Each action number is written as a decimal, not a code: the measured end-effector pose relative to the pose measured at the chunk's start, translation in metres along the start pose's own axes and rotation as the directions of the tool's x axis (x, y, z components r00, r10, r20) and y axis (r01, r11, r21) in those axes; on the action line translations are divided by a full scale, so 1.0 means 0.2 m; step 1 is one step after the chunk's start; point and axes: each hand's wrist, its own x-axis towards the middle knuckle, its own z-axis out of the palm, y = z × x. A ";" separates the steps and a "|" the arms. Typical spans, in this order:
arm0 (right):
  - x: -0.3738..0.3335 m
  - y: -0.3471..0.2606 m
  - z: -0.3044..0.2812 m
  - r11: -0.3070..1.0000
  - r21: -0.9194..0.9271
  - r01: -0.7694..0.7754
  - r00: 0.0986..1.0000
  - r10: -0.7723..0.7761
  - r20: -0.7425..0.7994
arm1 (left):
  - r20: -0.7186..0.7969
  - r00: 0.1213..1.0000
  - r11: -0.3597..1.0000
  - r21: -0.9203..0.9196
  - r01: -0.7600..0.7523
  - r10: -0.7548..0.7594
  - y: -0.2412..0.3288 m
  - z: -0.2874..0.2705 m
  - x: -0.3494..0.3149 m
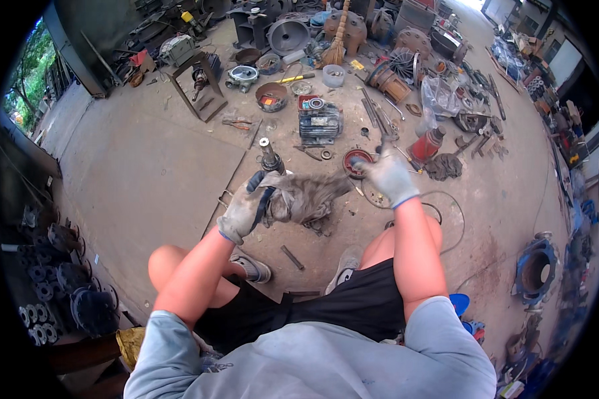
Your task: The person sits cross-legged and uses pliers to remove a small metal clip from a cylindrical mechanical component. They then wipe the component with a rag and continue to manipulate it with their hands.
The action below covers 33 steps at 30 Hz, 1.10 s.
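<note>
My left hand (pixel 245 205), in a grey-white work glove with dark fingertips, is closed on a crumpled grey rag (pixel 306 198). Just beyond that hand, a metal shaft (pixel 269 155) stands up, its lower end hidden by the rag. My right hand (pixel 387 174), gloved too and slightly blurred, is raised to the right of the rag with thumb and fingers apart. Nothing shows in it. Close to its thumb lies a round red part (pixel 354 163) on the floor. Farther off sits a finned motor housing (pixel 319 125) with a bearing (pixel 315 104) on top.
A short metal bar (pixel 291 258) lies between my shoes. Pliers (pixel 237 124), a rusty bowl (pixel 271 97), a clear tub (pixel 334 76) and a broom (pixel 337 46) are farther away. At right are a red bottle jack (pixel 426 145) and a thin hose (pixel 460 216).
</note>
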 end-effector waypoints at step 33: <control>-0.28 -0.18 0.68 0.776 0.550 0.311 0.617 -0.604 0.504 | 0.214 0.951 0.857 0.508 0.087 -0.223 0.15 -0.04 0.00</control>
